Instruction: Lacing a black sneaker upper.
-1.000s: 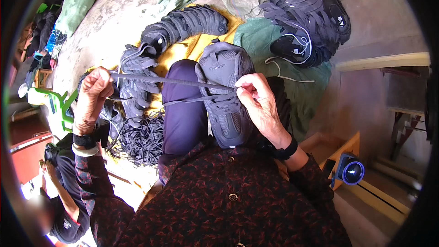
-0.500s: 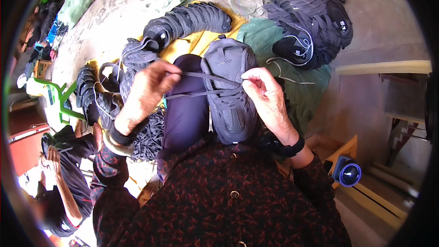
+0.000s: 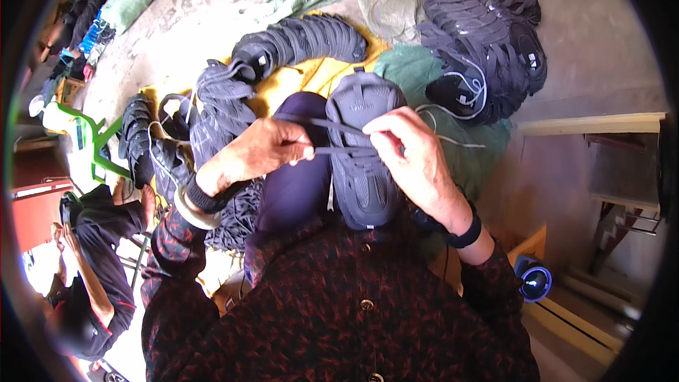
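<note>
A dark grey shoe upper (image 3: 366, 191) lies over my lap with its toe toward me. My left hand (image 3: 258, 150) is closed, pinching a flat dark shoelace (image 3: 338, 151) left of the upper. Two strands stretch between the upper's eyelets and that hand. Over the upper's right side, my right hand (image 3: 417, 155) is closed with thumb and forefinger on the lace by the eyelets; its other fingers are curled. The lace ends are partly hidden by my hands.
Curved rows of nested dark uppers (image 3: 300, 41) lie on yellow cloth ahead; a larger pile (image 3: 488, 35) sits far right on green sheeting. Loose dark laces (image 3: 237, 223) are heaped beside my left knee. A green stool (image 3: 92, 138) and another person (image 3: 99, 269) are at left; a blue-rimmed round device (image 3: 535, 283) stands right.
My left hand has moved right and slightly down, closer to the upper, and now pinches the lower strand. My right hand has turned inward over the eyelets. The view has shifted slightly.
</note>
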Demonstrator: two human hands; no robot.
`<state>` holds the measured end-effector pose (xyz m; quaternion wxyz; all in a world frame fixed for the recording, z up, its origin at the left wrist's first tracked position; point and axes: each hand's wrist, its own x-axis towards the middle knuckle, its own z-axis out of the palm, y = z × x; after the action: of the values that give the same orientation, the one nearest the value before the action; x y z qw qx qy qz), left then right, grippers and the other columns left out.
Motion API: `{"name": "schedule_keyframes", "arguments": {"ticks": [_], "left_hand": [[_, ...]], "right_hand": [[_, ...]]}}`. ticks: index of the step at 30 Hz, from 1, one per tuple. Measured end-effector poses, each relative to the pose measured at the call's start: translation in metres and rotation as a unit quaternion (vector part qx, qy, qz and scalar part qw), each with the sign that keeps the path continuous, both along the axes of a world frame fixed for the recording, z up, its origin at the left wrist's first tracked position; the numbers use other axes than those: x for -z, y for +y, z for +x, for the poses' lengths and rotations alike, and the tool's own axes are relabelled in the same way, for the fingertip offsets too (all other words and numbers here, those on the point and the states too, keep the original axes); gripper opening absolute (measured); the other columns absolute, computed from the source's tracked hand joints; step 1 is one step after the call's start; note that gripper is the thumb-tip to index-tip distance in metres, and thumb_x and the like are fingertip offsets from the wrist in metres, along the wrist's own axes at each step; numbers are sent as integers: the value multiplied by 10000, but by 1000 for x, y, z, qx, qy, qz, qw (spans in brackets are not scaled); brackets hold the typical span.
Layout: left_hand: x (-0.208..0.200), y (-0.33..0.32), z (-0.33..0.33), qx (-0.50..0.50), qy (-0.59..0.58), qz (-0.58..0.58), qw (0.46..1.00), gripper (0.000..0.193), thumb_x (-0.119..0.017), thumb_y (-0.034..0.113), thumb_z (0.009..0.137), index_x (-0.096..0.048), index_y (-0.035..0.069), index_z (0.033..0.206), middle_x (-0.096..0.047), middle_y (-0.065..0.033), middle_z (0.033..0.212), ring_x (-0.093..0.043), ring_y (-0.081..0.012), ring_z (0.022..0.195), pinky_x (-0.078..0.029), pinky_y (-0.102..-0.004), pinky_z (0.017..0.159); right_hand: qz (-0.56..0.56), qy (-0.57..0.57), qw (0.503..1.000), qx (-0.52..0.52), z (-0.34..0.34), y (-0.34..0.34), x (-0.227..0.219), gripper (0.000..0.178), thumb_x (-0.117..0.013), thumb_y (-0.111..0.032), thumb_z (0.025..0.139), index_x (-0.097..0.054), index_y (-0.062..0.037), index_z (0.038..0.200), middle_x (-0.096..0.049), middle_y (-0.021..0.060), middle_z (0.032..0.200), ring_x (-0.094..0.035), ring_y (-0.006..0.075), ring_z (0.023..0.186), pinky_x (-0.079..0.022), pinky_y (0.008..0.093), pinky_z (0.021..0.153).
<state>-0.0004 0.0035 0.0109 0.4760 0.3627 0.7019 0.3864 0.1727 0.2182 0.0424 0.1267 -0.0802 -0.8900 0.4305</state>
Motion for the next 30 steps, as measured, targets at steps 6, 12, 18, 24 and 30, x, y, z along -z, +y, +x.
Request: {"name": "schedule_keyframes", "arguments": {"ticks": [6, 12, 18, 24, 30], "left_hand": [[-14, -51, -7, 4, -30, -30, 999, 201, -656, 236, 1007, -707, 43, 991, -663, 14, 827, -611, -81, 788, -509, -264, 740], [-35, -45, 8, 54, 3, 68, 996, 210, -696, 234, 985, -693, 26, 1012, -647, -4, 871, -586, -86, 856, -484, -284, 755], [-48, -36, 11, 92, 50, 118, 987, 229, -693, 276, 984, -676, 48, 993, -636, -27, 829, -587, -133, 801, -487, -335, 719], [-50, -39, 19, 87, 49, 147, 984, 209, -693, 255, 981, -665, 49, 971, -605, -21, 812, -555, -112, 728, -462, -300, 663], [-62, -46, 25, 91, 82, 156, 980, 191, -703, 190, 969, -660, 5, 983, -672, -71, 920, -640, -193, 846, -502, -343, 758]], "right_hand": [[153, 83, 976, -130, -25, -13, -9, 70, -676, -75, 863, -693, -80, 931, -641, 65, 964, -630, 277, 891, -512, 397, 799], [50, -30, 963, -262, -40, -33, -8, 242, -585, -76, 904, -605, -48, 1144, -619, 106, 1135, -644, 307, 1013, -522, 414, 843], [-222, -256, 864, -374, -71, -36, -4, 527, -518, -8, 935, -400, -16, 1449, -597, 132, 1153, -654, 189, 855, -550, 331, 744], [-246, -275, 834, -410, -78, -32, 6, 547, -633, -92, 929, -427, -9, 1429, -625, 99, 1072, -657, 173, 823, -545, 331, 744], [-61, -128, 897, -418, -73, -31, -3, 219, -600, -166, 925, -655, 27, 1012, -621, 208, 976, -617, 355, 1001, -475, 423, 904]]}}
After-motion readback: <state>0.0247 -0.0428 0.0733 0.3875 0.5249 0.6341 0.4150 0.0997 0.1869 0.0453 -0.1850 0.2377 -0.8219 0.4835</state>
